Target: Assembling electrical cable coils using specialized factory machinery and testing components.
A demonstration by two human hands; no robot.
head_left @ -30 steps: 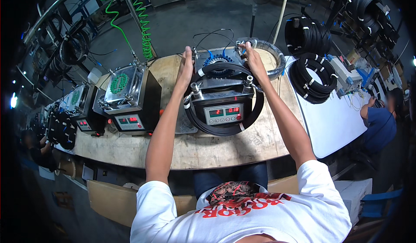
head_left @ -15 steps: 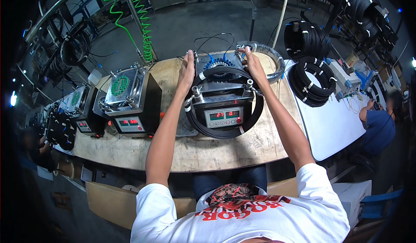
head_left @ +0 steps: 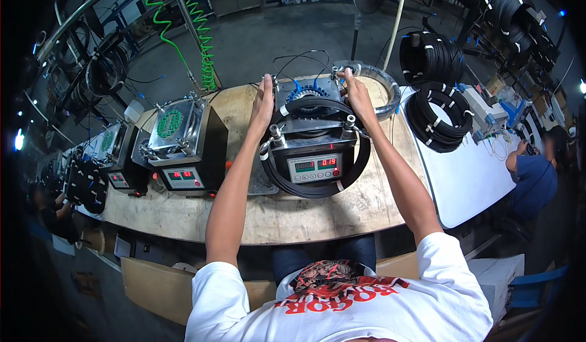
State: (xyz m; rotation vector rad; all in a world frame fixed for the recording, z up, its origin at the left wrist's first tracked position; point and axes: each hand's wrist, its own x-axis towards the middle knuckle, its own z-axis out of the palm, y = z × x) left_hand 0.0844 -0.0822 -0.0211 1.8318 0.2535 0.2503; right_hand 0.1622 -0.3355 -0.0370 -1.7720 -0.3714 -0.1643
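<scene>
A polishing machine [head_left: 315,167] with a lit red digital display stands in front of me. On its metal top plate [head_left: 328,89] sits a ring of blue connectors [head_left: 308,92]. Across the front hangs a coil of black cable [head_left: 305,190], looped over the near corner clamps. My left hand [head_left: 262,105] lies against the plate's far left corner, fingers stretched out. At the far right corner my right hand [head_left: 358,96] grips the corner clamp [head_left: 348,71], thumb on top and fingers bent. Its fingers partly hide the clamp.
Two similar machines with green connectors [head_left: 170,123] stand to the left on the wooden bench [head_left: 287,223]. Black cable coils [head_left: 441,117] lie on a white table at right. A clear wrapped hose [head_left: 390,89] curves behind my right hand. Co-workers [head_left: 537,159] sit at both sides.
The digits on the machine's display have changed. Both hands stay at the far corners, with barely any movement.
</scene>
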